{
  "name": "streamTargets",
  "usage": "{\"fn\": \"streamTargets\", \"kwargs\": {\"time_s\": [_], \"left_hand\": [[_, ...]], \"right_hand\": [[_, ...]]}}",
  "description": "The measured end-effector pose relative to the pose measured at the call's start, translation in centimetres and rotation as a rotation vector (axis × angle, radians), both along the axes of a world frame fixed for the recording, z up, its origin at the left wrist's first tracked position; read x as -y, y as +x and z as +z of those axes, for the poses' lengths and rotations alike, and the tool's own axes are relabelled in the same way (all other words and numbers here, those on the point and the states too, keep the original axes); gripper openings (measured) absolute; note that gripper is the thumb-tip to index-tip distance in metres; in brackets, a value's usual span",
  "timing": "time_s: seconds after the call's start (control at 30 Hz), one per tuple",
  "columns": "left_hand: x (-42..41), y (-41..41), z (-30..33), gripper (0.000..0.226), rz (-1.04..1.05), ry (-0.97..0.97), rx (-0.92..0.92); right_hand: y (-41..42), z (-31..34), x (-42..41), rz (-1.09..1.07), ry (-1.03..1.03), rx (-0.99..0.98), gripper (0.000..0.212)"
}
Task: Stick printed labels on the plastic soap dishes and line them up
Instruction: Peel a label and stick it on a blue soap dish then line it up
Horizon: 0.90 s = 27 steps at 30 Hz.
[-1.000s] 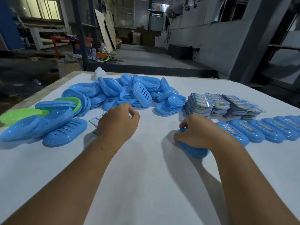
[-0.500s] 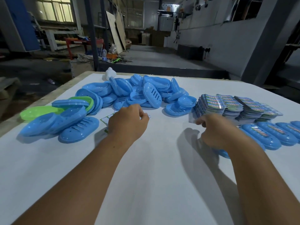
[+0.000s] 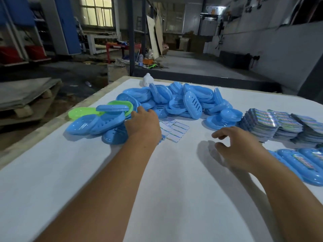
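Printed labels [image 3: 272, 123] sit in several stacks at the right of the white table [image 3: 87, 180], colourful print on top — too small and blurred to read any wording or brand. A peeled sheet [image 3: 174, 129] with pale rectangular outlines lies flat between the hands; no legible text on it either. Labelled dishes [image 3: 300, 163] lie side by side in a row at the right edge, each with a colourful strip along its length; print unreadable.

Left hand [image 3: 143, 127]: reaches to the near stack of blue dishes [image 3: 104, 122], fingers on its right side and hidden behind the back of the hand — cannot tell whether they grip or only touch. Two green dishes [image 3: 82, 112] sit in the same stack.

Right hand [image 3: 239, 149]: above the bare table, fingers apart and loosely bent, holding nothing. Nearest labelled dish is just right of its wrist, not touching.

Loose pile of blue dishes [image 3: 188, 100] lies beyond both hands, a small white object [image 3: 147, 80] behind it.
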<state>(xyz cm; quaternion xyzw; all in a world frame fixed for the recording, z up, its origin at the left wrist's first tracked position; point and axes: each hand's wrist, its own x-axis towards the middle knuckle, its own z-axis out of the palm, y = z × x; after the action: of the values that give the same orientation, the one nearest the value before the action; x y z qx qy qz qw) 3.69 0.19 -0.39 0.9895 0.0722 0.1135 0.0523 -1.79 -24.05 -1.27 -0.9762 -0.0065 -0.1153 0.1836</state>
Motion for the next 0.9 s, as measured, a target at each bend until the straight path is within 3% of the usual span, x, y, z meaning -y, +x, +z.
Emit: {"fn": "streamTargets", "kwargs": {"time_s": [0.13, 0.27, 0.4, 0.7, 0.9], "left_hand": [[-0.4, 0.0, 0.2, 0.038, -0.018, -0.088, 0.053], [-0.7, -0.1, 0.0, 0.022, -0.054, 0.007, 0.004], [-0.9, -0.3, -0.2, 0.035, -0.028, 0.057, -0.131], [-1.8, -0.1, 0.3, 0.042, 0.057, -0.007, -0.175], [-1.3, -0.1, 0.7, 0.057, 0.049, -0.019, -0.031]], "right_hand": [[-0.1, 0.0, -0.1, -0.006, 0.017, -0.005, 0.036], [0.0, 0.0, -0.1, -0.022, 0.039, -0.018, 0.046], [0.2, -0.1, -0.2, -0.019, 0.055, -0.027, 0.054], [0.3, -0.4, 0.1, 0.023, 0.066, -0.037, 0.055], [0.2, -0.4, -0.2, 0.027, 0.094, 0.021, 0.05]]}}
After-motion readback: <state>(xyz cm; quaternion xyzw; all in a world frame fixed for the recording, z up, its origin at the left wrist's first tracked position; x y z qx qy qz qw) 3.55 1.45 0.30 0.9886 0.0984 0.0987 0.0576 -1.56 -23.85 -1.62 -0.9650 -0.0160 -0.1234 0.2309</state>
